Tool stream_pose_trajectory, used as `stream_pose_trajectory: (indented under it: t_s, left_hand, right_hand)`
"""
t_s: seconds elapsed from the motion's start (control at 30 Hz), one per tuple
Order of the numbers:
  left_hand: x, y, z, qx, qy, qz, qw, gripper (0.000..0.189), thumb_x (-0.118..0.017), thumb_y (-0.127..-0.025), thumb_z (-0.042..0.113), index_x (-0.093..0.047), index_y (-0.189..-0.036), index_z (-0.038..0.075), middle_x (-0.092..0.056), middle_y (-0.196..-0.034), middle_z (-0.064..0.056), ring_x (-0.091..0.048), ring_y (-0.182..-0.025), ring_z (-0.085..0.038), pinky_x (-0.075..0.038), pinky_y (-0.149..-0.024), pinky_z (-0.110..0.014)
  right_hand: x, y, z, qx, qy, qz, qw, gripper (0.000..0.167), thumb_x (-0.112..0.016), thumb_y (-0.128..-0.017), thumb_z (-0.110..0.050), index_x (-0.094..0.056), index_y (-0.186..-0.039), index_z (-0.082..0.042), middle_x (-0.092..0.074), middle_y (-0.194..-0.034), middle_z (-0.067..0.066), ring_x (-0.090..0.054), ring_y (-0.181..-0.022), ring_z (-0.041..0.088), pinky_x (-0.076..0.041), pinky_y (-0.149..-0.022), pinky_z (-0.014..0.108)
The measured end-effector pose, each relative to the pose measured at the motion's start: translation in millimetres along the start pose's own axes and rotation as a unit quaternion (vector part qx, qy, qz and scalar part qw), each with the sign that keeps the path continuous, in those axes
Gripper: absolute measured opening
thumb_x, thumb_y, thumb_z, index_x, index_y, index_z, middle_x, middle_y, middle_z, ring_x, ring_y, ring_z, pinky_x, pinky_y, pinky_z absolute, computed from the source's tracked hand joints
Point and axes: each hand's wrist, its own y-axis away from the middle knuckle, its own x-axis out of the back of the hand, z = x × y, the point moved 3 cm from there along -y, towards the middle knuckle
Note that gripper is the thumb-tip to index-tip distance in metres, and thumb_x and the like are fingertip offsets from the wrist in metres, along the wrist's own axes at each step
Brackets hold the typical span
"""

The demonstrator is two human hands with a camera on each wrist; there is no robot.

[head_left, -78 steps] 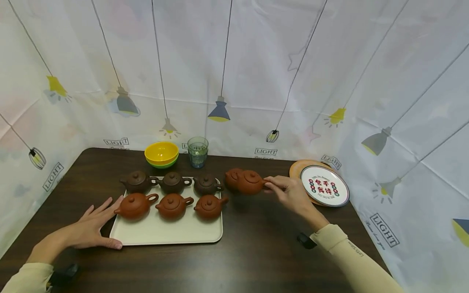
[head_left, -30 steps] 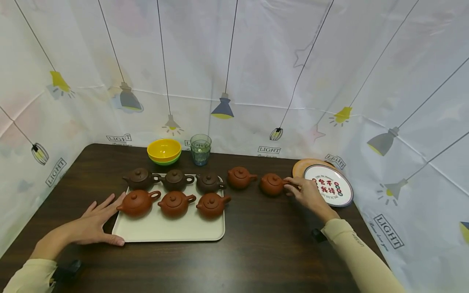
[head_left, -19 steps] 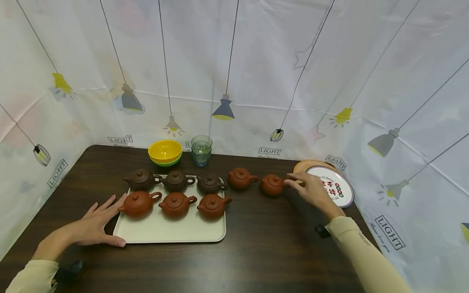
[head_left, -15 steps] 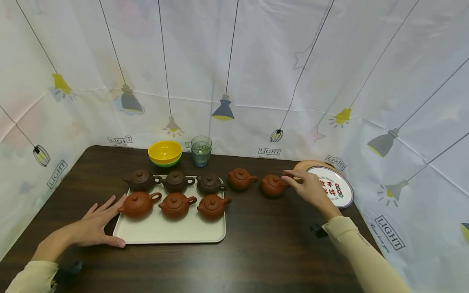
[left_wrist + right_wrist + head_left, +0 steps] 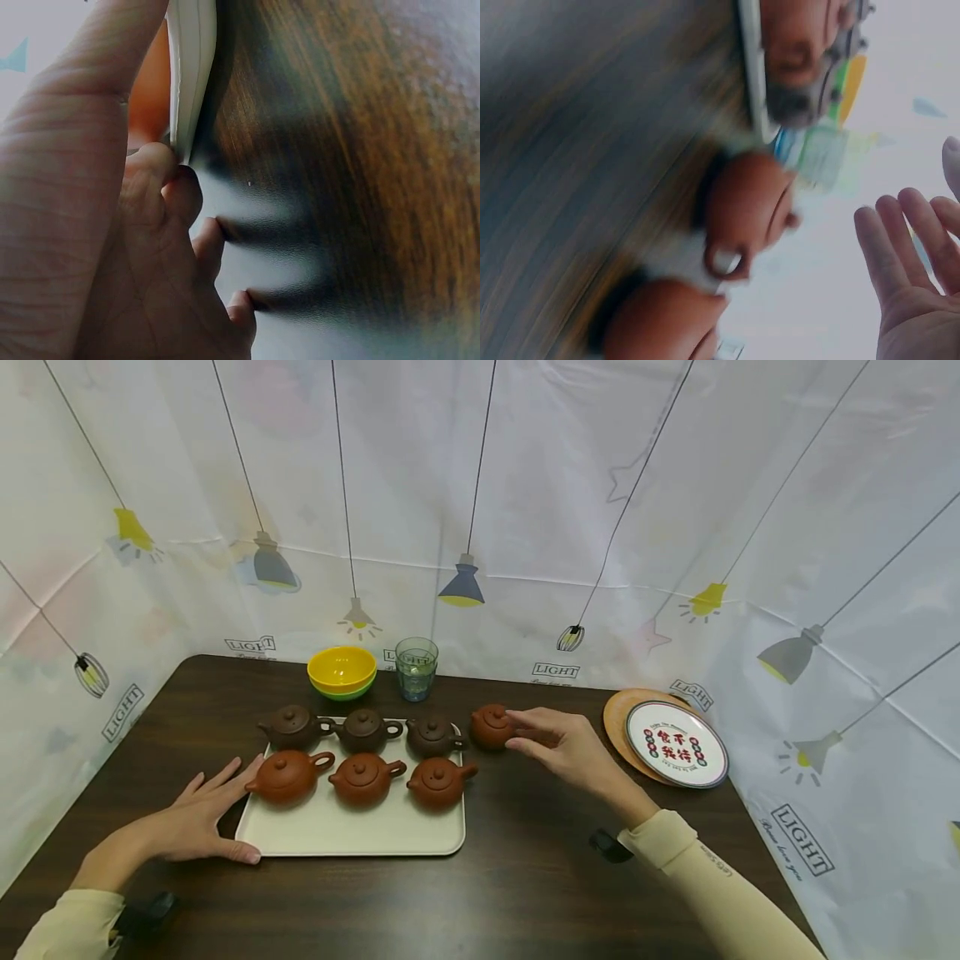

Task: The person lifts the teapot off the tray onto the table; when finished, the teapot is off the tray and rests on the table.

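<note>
In the head view my left hand (image 5: 197,817) lies with fingers spread at the left edge of a cream tray (image 5: 348,837); in the left wrist view the fingers are beside the tray's rim (image 5: 189,75). Three reddish-brown teapots (image 5: 362,781) form the tray's front row, and three dark brown ones (image 5: 364,731) the back row. My right hand (image 5: 573,752), fingers fairly straight and apart, hovers near a reddish-brown teapot (image 5: 490,728) right of the tray. It hides a second such teapot (image 5: 664,322), seen in the right wrist view, where the hand (image 5: 926,300) touches neither.
Behind the tray stand stacked yellow and green bowls (image 5: 342,670) and a clear glass (image 5: 416,668). At the right, a white plate (image 5: 678,777) with red characters overlaps a round wooden board (image 5: 618,718). A printed cloth (image 5: 525,527) hangs behind the dark table (image 5: 525,893).
My right hand carried a reddish-brown teapot rightward by its handle, set it down and let go. It then moved left, over that teapot. My left hand kept its place at the tray.
</note>
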Motion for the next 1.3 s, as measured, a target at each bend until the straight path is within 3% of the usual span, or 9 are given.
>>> stream_pose_trajectory:
  t_s: [0.2,0.43,0.7,0.9,1.1,1.3]
  left_hand:
    - [0.8,0.4,0.4,-0.001,0.003,0.0,1.0,0.134,-0.093,-0.079,0.047,-0.004,-0.175,0.017,-0.019,-0.174,-0.034,-0.006,-0.161,-0.062,0.003,-0.118,-0.087]
    - [1.8,-0.6,-0.6,0.003,-0.003,0.001,1.0,0.133,-0.093,-0.079,0.048,-0.005,-0.175,0.02,-0.019,-0.175,-0.034,-0.006,-0.161,-0.061,0.003,-0.118,-0.086]
    - [2.0,-0.4,-0.9,-0.006,0.009,0.001,0.9999,0.131,-0.092,-0.079,0.048,-0.007,-0.175,0.019,-0.019,-0.175,-0.032,-0.005,-0.162,-0.06,0.004,-0.118,-0.087]
    - [4.3,1.3,-1.8,-0.008,-0.014,0.018,0.9997,0.132,-0.093,-0.076,0.053,-0.012,-0.175,0.019,-0.026,-0.174,-0.032,-0.013,-0.16,-0.062,-0.003,-0.118,-0.087]
    - [4.2,0.2,-2.6,-0.013,-0.044,0.03,0.9985,0.132,-0.092,-0.075,0.056,-0.014,-0.174,0.018,-0.031,-0.172,-0.03,-0.02,-0.158,-0.062,-0.009,-0.117,-0.087]
    - [2.1,-0.7,-4.2,-0.015,-0.023,0.026,0.9993,0.131,-0.093,-0.076,0.053,-0.014,-0.174,0.017,-0.027,-0.173,-0.032,-0.017,-0.158,-0.063,-0.007,-0.116,-0.088]
  right_hand:
    - [-24,-2.2,-12,-0.022,-0.048,-0.052,0.9973,0.046,-0.084,-0.094,-0.014,-0.073,-0.138,-0.01,-0.077,-0.128,0.015,-0.082,-0.105,0.026,-0.067,-0.085,0.034]
    - [-55,-2.9,-4,-0.042,-0.01,-0.104,0.9936,0.048,-0.081,-0.097,-0.021,-0.07,-0.141,-0.006,-0.072,-0.136,0.015,-0.079,-0.109,0.029,-0.067,-0.087,0.034]
    - [-85,-10.2,9,0.013,0.089,-0.099,0.991,0.029,-0.075,-0.101,-0.011,-0.078,-0.127,-0.001,-0.081,-0.113,0.009,-0.076,-0.094,0.018,-0.062,-0.079,0.026]
    - [-91,-10.6,7,0.081,0.146,-0.092,0.9816,0.025,-0.074,-0.098,-0.001,-0.079,-0.122,0.001,-0.082,-0.107,0.011,-0.079,-0.098,0.023,-0.066,-0.083,0.033]
    - [-93,-6.5,5,0.113,0.162,-0.069,0.9779,0.024,-0.074,-0.097,0.002,-0.08,-0.12,0.003,-0.082,-0.107,0.011,-0.078,-0.098,0.024,-0.067,-0.083,0.033]
    - [-92,-5.1,6,0.12,0.16,-0.042,0.9789,0.024,-0.075,-0.095,0.005,-0.081,-0.118,0.001,-0.083,-0.104,0.009,-0.078,-0.096,0.021,-0.066,-0.081,0.03]
